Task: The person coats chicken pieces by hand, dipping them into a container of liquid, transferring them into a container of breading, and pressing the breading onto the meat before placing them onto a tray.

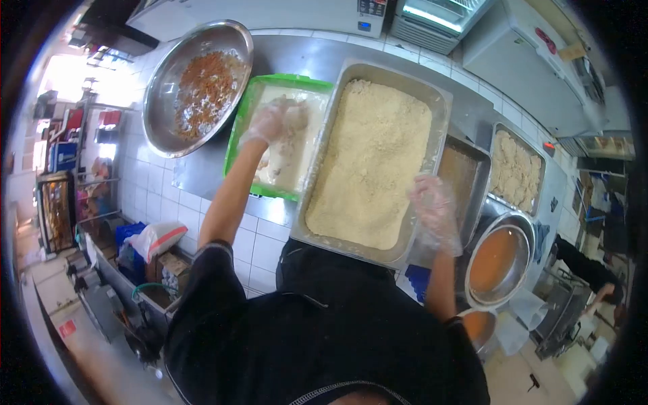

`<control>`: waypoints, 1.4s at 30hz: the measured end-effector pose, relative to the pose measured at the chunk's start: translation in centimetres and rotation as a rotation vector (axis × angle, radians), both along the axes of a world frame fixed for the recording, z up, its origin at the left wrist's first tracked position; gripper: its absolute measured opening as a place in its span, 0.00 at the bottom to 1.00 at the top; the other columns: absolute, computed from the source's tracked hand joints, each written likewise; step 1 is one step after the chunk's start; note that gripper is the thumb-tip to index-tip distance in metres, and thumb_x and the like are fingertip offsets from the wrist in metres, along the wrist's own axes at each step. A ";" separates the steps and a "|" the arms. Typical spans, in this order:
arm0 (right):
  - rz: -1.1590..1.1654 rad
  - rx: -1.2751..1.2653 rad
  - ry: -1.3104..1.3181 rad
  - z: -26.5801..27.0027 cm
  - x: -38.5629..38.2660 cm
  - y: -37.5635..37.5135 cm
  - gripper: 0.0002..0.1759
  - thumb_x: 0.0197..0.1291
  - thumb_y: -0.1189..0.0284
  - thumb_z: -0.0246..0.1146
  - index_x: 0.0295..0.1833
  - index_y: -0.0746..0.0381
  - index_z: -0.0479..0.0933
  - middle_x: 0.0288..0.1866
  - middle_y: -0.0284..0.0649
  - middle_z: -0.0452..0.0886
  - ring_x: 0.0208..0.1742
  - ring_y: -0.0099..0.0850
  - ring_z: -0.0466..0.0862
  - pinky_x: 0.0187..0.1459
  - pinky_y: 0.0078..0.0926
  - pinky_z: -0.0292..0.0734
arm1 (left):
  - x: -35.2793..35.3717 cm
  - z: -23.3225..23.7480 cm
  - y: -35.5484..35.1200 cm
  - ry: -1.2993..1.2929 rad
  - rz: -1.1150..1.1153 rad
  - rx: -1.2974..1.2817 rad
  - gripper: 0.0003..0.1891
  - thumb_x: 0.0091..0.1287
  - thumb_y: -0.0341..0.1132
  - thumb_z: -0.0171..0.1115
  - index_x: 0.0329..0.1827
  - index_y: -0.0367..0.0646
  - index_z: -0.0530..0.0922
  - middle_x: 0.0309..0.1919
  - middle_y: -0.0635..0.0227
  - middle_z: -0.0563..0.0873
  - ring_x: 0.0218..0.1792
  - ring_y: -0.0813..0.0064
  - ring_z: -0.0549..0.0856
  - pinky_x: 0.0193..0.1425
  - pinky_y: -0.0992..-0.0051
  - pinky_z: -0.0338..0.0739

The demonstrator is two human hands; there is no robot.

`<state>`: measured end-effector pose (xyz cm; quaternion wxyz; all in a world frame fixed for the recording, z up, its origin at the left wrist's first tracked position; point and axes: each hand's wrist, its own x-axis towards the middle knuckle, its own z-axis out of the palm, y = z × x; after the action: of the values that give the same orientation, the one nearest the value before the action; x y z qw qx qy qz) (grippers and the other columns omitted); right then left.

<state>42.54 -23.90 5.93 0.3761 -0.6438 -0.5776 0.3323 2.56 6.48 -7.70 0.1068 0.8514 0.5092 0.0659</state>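
Observation:
My left hand (266, 123), in a clear plastic glove, is down in the white batter of a green-rimmed tray (229, 152). Its fingers are closed round a batter-coated piece (295, 116). More coated pieces (275, 169) lie in the batter nearer to me. To the right, a deep metal pan (439, 108) holds pale flour (374, 155). Over this pan's right edge hovers my right hand (433, 202), also gloved, with its fingers loosely curled; whether anything is in them is unclear.
A steel bowl (156, 101) with reddish seasoning stands at the left. On the right are an empty-looking metal tray (482, 165), a tray of coated pieces (516, 172) and bowls of orange liquid (496, 260). Another person (590, 270) is at the far right.

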 end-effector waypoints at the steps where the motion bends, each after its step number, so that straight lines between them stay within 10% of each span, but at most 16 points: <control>1: -0.059 -0.073 0.066 0.1 -2.8 -0.5 0.06 0.62 0.72 0.72 0.40 0.60 0.83 0.50 0.41 0.86 0.55 0.37 0.84 0.60 0.34 0.76 | -0.2 -1.8 2.1 0.047 -0.070 -0.023 0.23 0.63 0.42 0.70 0.61 0.45 0.80 0.49 0.47 0.88 0.53 0.47 0.87 0.60 0.54 0.82; 4: -0.147 -0.074 -0.058 -0.4 -7.6 -2.0 0.06 0.62 0.73 0.72 0.41 0.62 0.82 0.50 0.40 0.86 0.54 0.31 0.83 0.59 0.30 0.76 | 3.1 5.7 2.7 0.288 -0.276 -0.110 0.15 0.68 0.40 0.63 0.53 0.45 0.83 0.52 0.47 0.87 0.53 0.48 0.87 0.60 0.54 0.82; 16: -0.615 -0.158 0.077 2.4 -12.9 -4.7 0.07 0.62 0.75 0.72 0.44 0.64 0.83 0.47 0.39 0.86 0.51 0.26 0.84 0.55 0.27 0.77 | 4.6 -2.1 6.0 0.360 -0.500 -0.096 0.12 0.61 0.39 0.62 0.38 0.41 0.89 0.45 0.45 0.89 0.47 0.47 0.89 0.55 0.54 0.83; 26: -0.648 -0.116 0.096 1.8 -11.2 -6.7 0.12 0.65 0.74 0.70 0.53 0.63 0.83 0.46 0.34 0.84 0.50 0.23 0.80 0.56 0.23 0.75 | 2.2 -2.9 6.3 0.310 -0.704 0.006 0.20 0.58 0.43 0.66 0.52 0.44 0.85 0.52 0.52 0.84 0.57 0.50 0.82 0.65 0.56 0.77; 31: -0.608 -0.048 -0.025 0.1 -8.7 -6.9 0.11 0.65 0.70 0.71 0.52 0.58 0.84 0.45 0.36 0.88 0.45 0.25 0.86 0.48 0.28 0.80 | 4.7 7.0 2.8 0.529 -0.757 -0.120 0.26 0.57 0.44 0.67 0.59 0.44 0.83 0.61 0.53 0.78 0.61 0.46 0.77 0.68 0.53 0.74; 42: -0.634 -0.059 0.112 0.3 -9.3 -6.5 0.11 0.66 0.70 0.71 0.52 0.60 0.84 0.42 0.31 0.87 0.44 0.20 0.82 0.47 0.24 0.78 | 0.7 -0.4 5.1 0.238 -0.730 0.105 0.17 0.61 0.45 0.66 0.48 0.46 0.85 0.46 0.52 0.84 0.51 0.49 0.82 0.61 0.54 0.76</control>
<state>33.20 -30.38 6.22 0.4732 -0.7831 -0.3168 0.2498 3.28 11.59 -8.09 0.0196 0.9827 0.1772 -0.0495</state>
